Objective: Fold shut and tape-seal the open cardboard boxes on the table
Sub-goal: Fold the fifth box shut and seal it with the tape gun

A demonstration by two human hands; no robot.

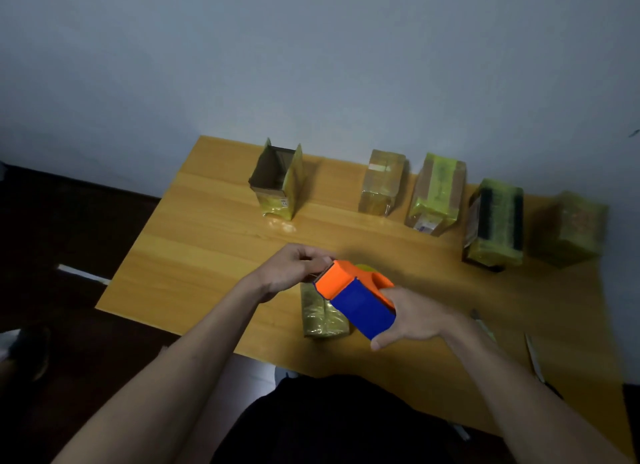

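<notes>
gripping the orange-and-blue tape dispenser (356, 299), the right hand (412, 318) angles its nose onto the box (323, 316) under both hands, while the left hand (294, 269) pinches the far edge, probably anchoring the tape; 1 open box (277, 183) waits beyond the left hand.

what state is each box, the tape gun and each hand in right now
far left box: open, flaps up
four boxes in the right row: closed, taped
near box: under the hands, top hidden
tape gun: held over the near box
left hand: fingers curled at the near box's top
right hand: grips the tape gun
</notes>
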